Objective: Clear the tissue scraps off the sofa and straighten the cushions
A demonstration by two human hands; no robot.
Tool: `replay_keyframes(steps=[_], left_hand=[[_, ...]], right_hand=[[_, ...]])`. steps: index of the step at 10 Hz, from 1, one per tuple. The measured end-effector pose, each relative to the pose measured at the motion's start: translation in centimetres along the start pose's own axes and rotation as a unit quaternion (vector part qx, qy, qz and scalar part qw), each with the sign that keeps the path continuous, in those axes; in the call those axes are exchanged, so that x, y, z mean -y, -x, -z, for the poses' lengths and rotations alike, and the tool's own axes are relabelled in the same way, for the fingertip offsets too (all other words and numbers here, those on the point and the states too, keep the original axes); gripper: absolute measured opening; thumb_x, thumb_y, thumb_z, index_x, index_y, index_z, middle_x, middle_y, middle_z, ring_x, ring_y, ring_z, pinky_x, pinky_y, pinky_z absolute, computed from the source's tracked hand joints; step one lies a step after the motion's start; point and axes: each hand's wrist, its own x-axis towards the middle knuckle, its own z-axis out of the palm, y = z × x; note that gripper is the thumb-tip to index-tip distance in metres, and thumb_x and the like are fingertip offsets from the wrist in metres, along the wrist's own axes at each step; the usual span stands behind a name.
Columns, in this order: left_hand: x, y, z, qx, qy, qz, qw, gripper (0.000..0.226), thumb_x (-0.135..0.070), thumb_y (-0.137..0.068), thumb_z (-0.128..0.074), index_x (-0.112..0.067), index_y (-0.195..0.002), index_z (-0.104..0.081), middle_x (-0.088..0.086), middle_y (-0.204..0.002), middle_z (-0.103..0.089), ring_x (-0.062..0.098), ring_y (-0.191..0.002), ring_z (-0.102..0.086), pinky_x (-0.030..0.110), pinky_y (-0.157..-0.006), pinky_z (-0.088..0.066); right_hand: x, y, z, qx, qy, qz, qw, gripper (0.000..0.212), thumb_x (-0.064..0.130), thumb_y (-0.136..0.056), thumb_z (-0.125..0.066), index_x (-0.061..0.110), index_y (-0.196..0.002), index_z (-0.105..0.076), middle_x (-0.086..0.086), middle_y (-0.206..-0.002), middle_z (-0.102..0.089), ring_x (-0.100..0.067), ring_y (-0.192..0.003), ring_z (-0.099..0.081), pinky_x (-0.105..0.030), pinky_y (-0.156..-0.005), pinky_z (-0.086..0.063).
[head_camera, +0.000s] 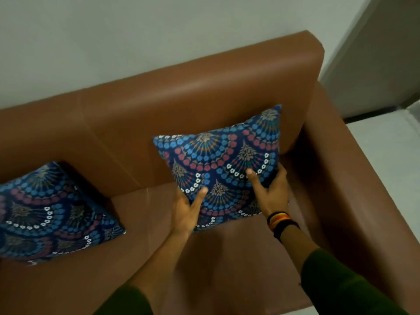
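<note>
A blue patterned cushion [223,160] stands tilted against the backrest at the right end of the brown sofa [181,96]. My left hand [187,211] grips its lower left edge, thumb laid over the front. My right hand [269,189] holds its lower right edge, thumb on the fabric and fingers behind. A second cushion of the same pattern [48,214] leans at the left part of the seat, cut off by the frame edge. No tissue scraps show on the visible seat.
The sofa's right armrest [354,173] runs close beside my right hand. A pale wall [136,37] rises behind the backrest, and light floor [386,142] lies to the right of the sofa. Bands circle my right wrist [281,221].
</note>
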Motion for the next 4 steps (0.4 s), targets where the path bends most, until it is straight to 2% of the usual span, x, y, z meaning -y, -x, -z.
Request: replay_keyframes(steps=[1,2,3,4], left_hand=[[1.7,-0.9,1.0,0.019,-0.009,0.028,0.999,0.077,-0.072,-0.082,-0.068,-0.042,-0.148,-0.041,-0.018,-0.142,-0.060,0.012,-0.131,-0.059,0.048,-0.108,-0.053],[2.5,-1.7,0.5,0.023,-0.005,0.036,0.999,0.081,-0.076,-0.079,-0.067,-0.043,-0.147,-0.039,-0.017,-0.142,-0.060,0.015,-0.131,-0.060,0.048,-0.107,-0.053],[1.2,-0.9,1.3,0.021,-0.031,0.035,0.999,0.083,-0.083,-0.078,-0.061,-0.047,-0.148,-0.032,-0.013,-0.147,-0.056,0.017,-0.133,-0.058,0.051,-0.108,-0.051],[-1.2,0.1,4.0,-0.079,-0.122,-0.025,0.989,0.097,-0.082,-0.089,-0.041,-0.030,-0.163,-0.007,-0.001,-0.169,-0.027,0.022,-0.153,-0.032,0.050,-0.124,-0.032]], right_hand=[[0.0,-1.5,-2.0,0.009,0.006,0.007,1.000,0.082,0.069,-0.073,-0.075,0.036,-0.138,-0.038,0.011,-0.132,-0.055,-0.016,-0.122,-0.058,-0.047,-0.103,-0.053],[-0.6,-1.4,-1.7,0.003,0.015,0.019,1.000,0.080,0.059,-0.079,-0.076,0.032,-0.142,-0.036,0.019,-0.127,-0.051,-0.011,-0.120,-0.054,-0.040,-0.104,-0.049],[0.6,0.1,-0.9,0.047,0.004,0.021,0.999,0.074,0.050,-0.085,-0.074,0.039,-0.146,-0.032,0.044,-0.126,-0.043,0.002,-0.121,-0.052,-0.028,-0.103,-0.046],[0.7,6.0,1.2,0.048,-0.015,0.049,0.998,0.072,0.040,-0.087,-0.074,0.043,-0.146,-0.032,0.050,-0.131,-0.038,0.010,-0.126,-0.049,-0.021,-0.100,-0.046]])
